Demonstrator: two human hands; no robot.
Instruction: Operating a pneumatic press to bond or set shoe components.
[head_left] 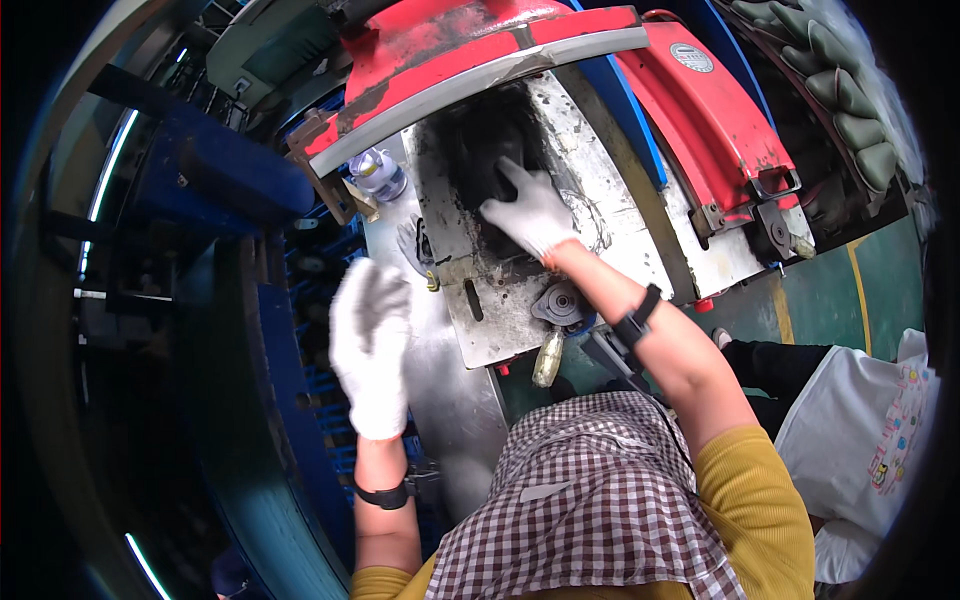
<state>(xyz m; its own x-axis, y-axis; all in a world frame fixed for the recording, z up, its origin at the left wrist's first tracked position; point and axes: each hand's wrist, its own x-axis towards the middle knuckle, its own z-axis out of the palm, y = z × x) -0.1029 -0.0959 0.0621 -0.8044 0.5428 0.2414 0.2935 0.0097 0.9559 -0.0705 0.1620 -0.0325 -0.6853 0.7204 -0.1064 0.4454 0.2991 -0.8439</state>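
My right hand point(532, 212), in a white glove, reaches over the blackened hollow of a worn metal plate point(600, 180). Its index finger and thumb are stretched apart, the fingertips at the dark surface; whether they touch it I cannot tell. No object shows in that hand. My left hand point(372, 320), gloved too and slightly blurred, is raised left of the plate with its fingers up and the palm bare. A round metal knob point(562, 300) and a lever handle wrapped in yellowish tape point(548, 358) sit at the plate's near right corner.
A red machine cover point(450, 60) with a metal rim arches over the plate's far end. A second red machine point(700, 110) stands to the right, beside grey-green padded pieces point(840, 95). A white-and-purple bottle point(378, 176) stands left. A person in a white shirt point(850, 430) is at right.
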